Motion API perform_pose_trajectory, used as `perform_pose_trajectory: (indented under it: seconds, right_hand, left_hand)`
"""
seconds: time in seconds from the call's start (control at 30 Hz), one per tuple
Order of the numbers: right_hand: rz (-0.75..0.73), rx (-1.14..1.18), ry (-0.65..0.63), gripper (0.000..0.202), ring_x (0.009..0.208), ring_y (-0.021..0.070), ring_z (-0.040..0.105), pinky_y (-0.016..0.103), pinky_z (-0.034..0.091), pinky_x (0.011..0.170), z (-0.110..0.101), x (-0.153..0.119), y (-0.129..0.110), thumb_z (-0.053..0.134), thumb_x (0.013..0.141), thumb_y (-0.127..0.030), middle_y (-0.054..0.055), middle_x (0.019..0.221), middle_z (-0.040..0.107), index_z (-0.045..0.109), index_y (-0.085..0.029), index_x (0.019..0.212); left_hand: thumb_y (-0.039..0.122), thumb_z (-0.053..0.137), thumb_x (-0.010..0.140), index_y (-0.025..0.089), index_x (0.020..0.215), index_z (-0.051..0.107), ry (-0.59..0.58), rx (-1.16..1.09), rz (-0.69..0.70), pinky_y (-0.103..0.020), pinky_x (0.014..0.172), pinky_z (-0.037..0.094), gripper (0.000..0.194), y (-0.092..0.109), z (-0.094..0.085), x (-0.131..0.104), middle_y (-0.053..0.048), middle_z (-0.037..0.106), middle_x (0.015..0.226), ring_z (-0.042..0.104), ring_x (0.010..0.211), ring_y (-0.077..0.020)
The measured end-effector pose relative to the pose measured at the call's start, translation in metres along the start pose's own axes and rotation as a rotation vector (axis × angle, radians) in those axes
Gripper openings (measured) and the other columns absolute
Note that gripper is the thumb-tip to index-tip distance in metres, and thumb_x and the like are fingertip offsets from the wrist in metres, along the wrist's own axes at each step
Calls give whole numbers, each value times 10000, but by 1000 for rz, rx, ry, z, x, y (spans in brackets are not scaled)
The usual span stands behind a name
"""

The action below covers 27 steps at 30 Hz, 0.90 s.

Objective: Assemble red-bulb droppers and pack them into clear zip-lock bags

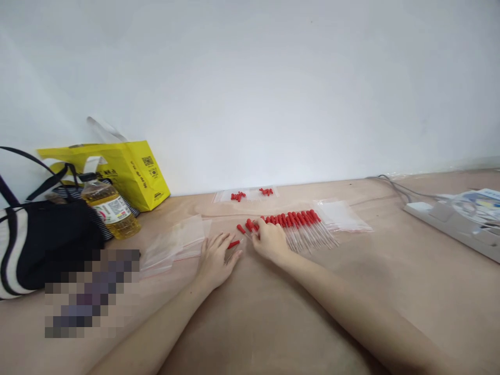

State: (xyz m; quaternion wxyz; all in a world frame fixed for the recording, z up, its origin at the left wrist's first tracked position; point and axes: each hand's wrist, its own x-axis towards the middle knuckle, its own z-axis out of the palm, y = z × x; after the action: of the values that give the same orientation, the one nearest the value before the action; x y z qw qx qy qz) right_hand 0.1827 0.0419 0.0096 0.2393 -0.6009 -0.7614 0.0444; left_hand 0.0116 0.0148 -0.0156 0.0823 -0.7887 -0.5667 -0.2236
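Glass droppers (300, 219) with red rubber bulbs lie side by side in a slanting row on the table. My right hand (271, 240) is at the left end of that row, its fingers curled in a pinch at a red-bulbed dropper (250, 225); the fingertips are partly hidden. My left hand (215, 260) rests palm down with its fingers apart, at the edge of some clear zip bags (175, 242). A single dropper (233, 244) lies between its thumb and index finger, apparently on the table. Another dropper (240, 228) lies between the two hands.
Behind are clear bags (250, 195) with red bulbs in them. More zip bags (344, 216) lie right of the row. An oil bottle (111, 208), a yellow bag (133, 174) and a black bag (50, 245) stand left. At right is a white device (449, 224) with cables.
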Motion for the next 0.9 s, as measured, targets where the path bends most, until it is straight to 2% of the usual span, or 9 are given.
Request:
perform_pose_trajectory:
  seconds: [0.13, 0.3, 0.43, 0.5, 0.57, 0.67, 0.73, 0.8, 0.9]
  right_hand:
    - [74, -75, -5, 267, 788, 215, 584, 304, 296, 686, 2, 4, 4, 430, 747, -213, 80, 808, 645, 494, -146, 997]
    - [90, -105, -36, 276, 801, 222, 583, 310, 291, 692, 6, 6, 11, 424, 761, -235, 95, 828, 642, 480, -139, 1013]
    - [62, -117, 0, 263, 818, 219, 570, 317, 276, 705, 6, 5, 11, 417, 784, -245, 113, 830, 635, 490, -123, 1006]
    - [-8, -107, 46, 234, 839, 211, 558, 317, 265, 713, 4, 2, 7, 413, 790, -231, 109, 856, 633, 512, -136, 979]
    - [-150, -73, 52, 204, 848, 195, 548, 316, 254, 721, 2, -3, 0, 416, 794, -227, 83, 881, 635, 537, -170, 949]
    - [-409, -44, -22, 209, 843, 184, 540, 326, 241, 739, 3, -13, -14, 429, 809, -285, 50, 880, 642, 545, -214, 968]
    - [-510, -53, -64, 232, 854, 190, 535, 348, 232, 766, 7, -18, -22, 428, 821, -348, 46, 892, 642, 543, -229, 984]
    - [-546, -50, -93, 251, 884, 195, 528, 362, 226, 786, 11, -22, -26, 422, 828, -389, 45, 936, 634, 544, -231, 979]
    - [-515, -40, -130, 285, 916, 199, 517, 357, 240, 783, 12, -24, -25, 414, 831, -420, 60, 980, 617, 550, -204, 958]
  left_hand:
    - [410, 483, 774, 204, 1070, 549, 7, -13, 36, -477, 930, 303, 367, 0, 0, 1, -89, 569, 1121, 473, 1074, -261]
    - [380, 494, 770, 194, 1066, 545, -15, -51, 36, -445, 917, 329, 353, 2, -1, 1, -79, 589, 1084, 498, 1033, -242]
    - [368, 415, 825, 211, 1018, 568, 9, -68, -37, -528, 920, 276, 292, 3, -2, 2, -74, 615, 1048, 504, 1028, -253]
    - [323, 340, 863, 220, 994, 578, 13, -78, -96, -574, 898, 262, 290, 1, -1, 4, -72, 625, 1040, 514, 1021, -256]
    - [282, 323, 868, 226, 982, 584, 19, -84, -118, -584, 887, 265, 290, -2, 0, 6, -71, 629, 1038, 524, 1012, -253]
    - [268, 353, 856, 237, 982, 589, 37, -80, -108, -584, 903, 249, 269, -7, 1, 9, -68, 631, 1045, 533, 1008, -247]
    - [277, 363, 854, 245, 988, 590, 37, -87, -102, -581, 914, 244, 266, -10, 2, 10, -63, 627, 1059, 529, 1021, -244]
    - [288, 373, 850, 253, 1004, 586, 23, -103, -102, -575, 916, 251, 265, -12, 2, 10, -61, 619, 1076, 524, 1031, -241]
    - [296, 401, 837, 258, 978, 600, -12, -109, -118, -579, 915, 248, 247, -12, 3, 10, -56, 615, 1083, 521, 1035, -241]
